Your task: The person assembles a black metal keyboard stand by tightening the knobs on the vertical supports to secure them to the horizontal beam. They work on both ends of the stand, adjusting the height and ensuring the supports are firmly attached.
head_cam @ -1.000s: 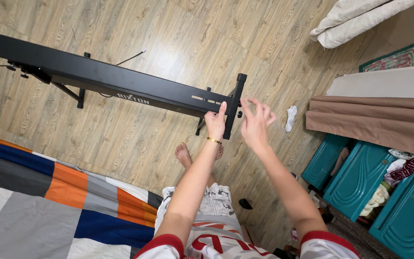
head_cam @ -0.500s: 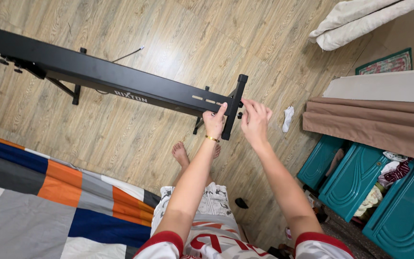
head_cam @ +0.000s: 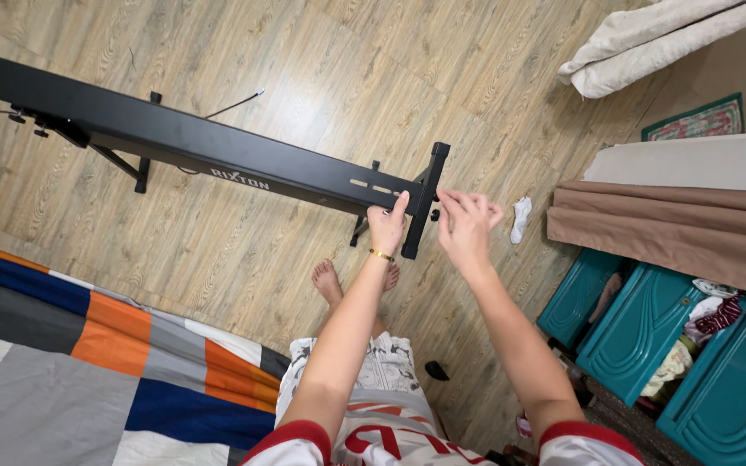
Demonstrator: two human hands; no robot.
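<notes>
The left hand (head_cam: 388, 226) is closed around the near end of a long black metal rail (head_cam: 209, 147), with the thumb lying up along the flat face of the rail, next to a few small pale slots. A thin gold bracelet (head_cam: 382, 255) sits on the left wrist. The rail stands above the wooden floor (head_cam: 243, 250) on short black legs and runs from the upper left edge of the view to the middle, where a black end plate (head_cam: 426, 200) crosses it.

The right hand (head_cam: 465, 226) is on the other side of this end plate. Its fingertips (head_cam: 444, 198) are pinched together at a small black knob or bolt on the plate; the part itself is too small to tell, and I cannot tell if the fingers really hold it.

Below the hands, the person's bare feet stand on the floor. A striped bed cover (head_cam: 88, 362) in orange, grey and blue fills the lower left corner. A white sock (head_cam: 521, 218) lies on the floor just right of the right hand, and teal cabinet doors (head_cam: 649, 336) are at the lower right.
</notes>
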